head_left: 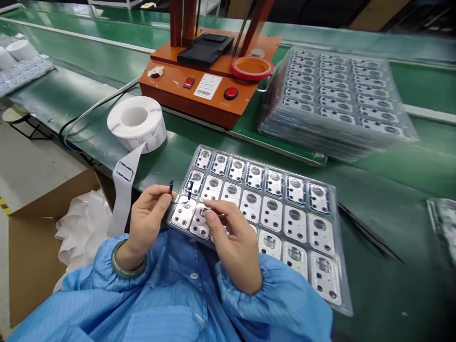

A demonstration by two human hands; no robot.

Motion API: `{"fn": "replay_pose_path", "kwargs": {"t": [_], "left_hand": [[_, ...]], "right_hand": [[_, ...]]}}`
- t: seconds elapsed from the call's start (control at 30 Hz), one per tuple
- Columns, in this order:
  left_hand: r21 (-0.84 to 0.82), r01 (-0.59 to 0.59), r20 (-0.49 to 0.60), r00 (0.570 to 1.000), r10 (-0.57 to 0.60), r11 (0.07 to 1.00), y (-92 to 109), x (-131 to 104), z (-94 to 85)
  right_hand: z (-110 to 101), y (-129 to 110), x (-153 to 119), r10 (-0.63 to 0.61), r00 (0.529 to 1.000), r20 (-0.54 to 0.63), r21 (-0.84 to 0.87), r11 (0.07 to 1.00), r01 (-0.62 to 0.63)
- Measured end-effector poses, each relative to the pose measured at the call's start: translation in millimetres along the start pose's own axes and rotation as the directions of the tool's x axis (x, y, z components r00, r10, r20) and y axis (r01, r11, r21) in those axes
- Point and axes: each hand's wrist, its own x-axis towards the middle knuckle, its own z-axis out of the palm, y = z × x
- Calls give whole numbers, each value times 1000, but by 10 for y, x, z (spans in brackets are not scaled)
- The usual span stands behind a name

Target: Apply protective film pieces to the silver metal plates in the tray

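Here the left hand pinches a dark frame; the right hand, grip unclear, overhangs a tray.

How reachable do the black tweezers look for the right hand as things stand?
Probably yes: the black tweezers lie on the green bench beside the tray, nothing seen covering them. The right hand would just need to cross over the low tray.

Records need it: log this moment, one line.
Left hand: pinching dark frame | right hand: over tray | white roll: on green bench
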Motion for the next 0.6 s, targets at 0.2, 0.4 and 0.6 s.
{"fn": "replay_pose_path", "kwargs": {"t": [0.2, 0.4, 0.6], "left_hand": [[-13, 181, 99, 979, -179, 983, -72, -31, 134], [-3, 184, 139, 973, -182, 983, -97, -41, 169], [54, 132, 93, 986, -137, 990, -62, -35, 233]], "right_hand": [[-41, 34, 33, 148, 989, -21, 81, 986, -146], [-51, 14, 49, 150, 989, -8, 90, 985, -148], [-50, 14, 33, 43, 998, -43, 14, 999, -42]]}}
